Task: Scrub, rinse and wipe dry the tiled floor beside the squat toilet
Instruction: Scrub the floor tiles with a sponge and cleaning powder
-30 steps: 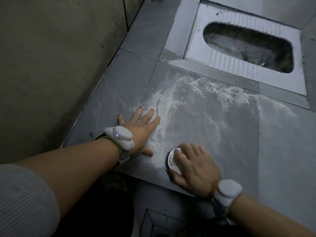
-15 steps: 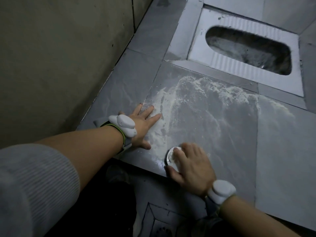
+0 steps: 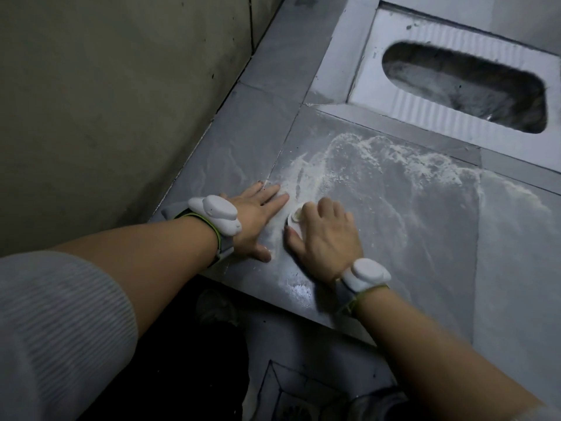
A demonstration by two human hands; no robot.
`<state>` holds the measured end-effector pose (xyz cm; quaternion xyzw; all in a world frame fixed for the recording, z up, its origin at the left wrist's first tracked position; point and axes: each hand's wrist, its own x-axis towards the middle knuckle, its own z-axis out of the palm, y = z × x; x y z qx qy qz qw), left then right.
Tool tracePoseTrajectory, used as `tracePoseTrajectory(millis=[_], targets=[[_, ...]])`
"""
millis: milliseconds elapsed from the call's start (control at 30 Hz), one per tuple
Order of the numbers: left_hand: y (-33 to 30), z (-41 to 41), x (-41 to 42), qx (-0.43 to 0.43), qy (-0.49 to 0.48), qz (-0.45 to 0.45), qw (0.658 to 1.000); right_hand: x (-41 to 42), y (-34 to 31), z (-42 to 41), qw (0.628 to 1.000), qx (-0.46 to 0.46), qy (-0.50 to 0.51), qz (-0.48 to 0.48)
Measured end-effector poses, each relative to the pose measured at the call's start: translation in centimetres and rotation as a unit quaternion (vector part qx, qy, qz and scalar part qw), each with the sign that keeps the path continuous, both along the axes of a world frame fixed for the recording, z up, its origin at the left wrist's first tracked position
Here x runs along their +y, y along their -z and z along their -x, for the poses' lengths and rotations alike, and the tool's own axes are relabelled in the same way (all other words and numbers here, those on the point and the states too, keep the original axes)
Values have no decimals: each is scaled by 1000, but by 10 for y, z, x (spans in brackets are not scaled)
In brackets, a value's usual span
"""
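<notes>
Fingers (image 3: 326, 208) of the right hand (image 3: 326, 238) curl over a small round white scrubber (image 3: 294, 221) and press it down on the grey tiled floor (image 3: 394, 238). Just to its left, the left hand (image 3: 256, 218) lies flat with straight fingers, holding nothing. White powder (image 3: 306, 179) is smeared over the tile around and beyond both hands. The squat toilet (image 3: 403, 95) sits at the far right. A dull wall (image 3: 106, 101) stands on the left. Both wrists wear white bands (image 3: 218, 214).
</notes>
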<state>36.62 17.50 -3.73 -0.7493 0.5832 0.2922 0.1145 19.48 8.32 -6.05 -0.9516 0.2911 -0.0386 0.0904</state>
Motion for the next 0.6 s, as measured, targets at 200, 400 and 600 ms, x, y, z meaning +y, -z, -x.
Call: tracePoseTrajectory(millis=[200, 400, 600], targets=[[2, 1, -4, -27, 8, -17, 999, 40, -2, 63, 990, 19, -142, -11], [1, 0, -8, -34, 6, -17, 999, -31, 11, -25, 999, -11, -38, 18], [-1, 1, -7, -54, 24, -6, 998, -36, 6, -29, 999, -30, -11, 15]])
